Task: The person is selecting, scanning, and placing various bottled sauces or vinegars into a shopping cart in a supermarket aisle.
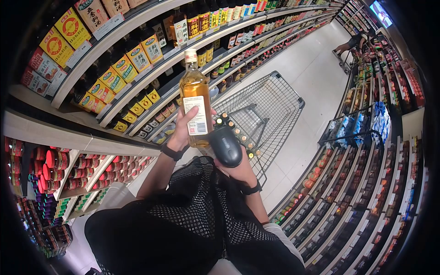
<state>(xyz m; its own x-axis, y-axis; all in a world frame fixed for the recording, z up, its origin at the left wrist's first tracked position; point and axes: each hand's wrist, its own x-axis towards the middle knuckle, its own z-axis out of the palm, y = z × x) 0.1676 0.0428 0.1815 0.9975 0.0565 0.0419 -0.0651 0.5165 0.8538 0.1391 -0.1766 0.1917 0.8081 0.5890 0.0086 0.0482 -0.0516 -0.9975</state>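
Observation:
My left hand (182,129) is wrapped round a clear glass bottle (194,87) of amber liquid, held upright with its thumb across the white back label. The label carries small print and a barcode. In my right hand (243,170) is a rounded black handheld scanner (225,146), close beside the lower part of the bottle. The fingers behind both objects are partly hidden. Just beyond my hands stands a wire shopping cart (290,88), with several capped bottles (243,137) grouped at its near end.
Shelves of bottles and boxed cooking wine (124,67) curve along the left. More shelves of jars (350,220) line the right, with a wire basket of blue-and-white packets (380,123). Farther down the tiled aisle (316,50) a person (352,43) leans near a cart.

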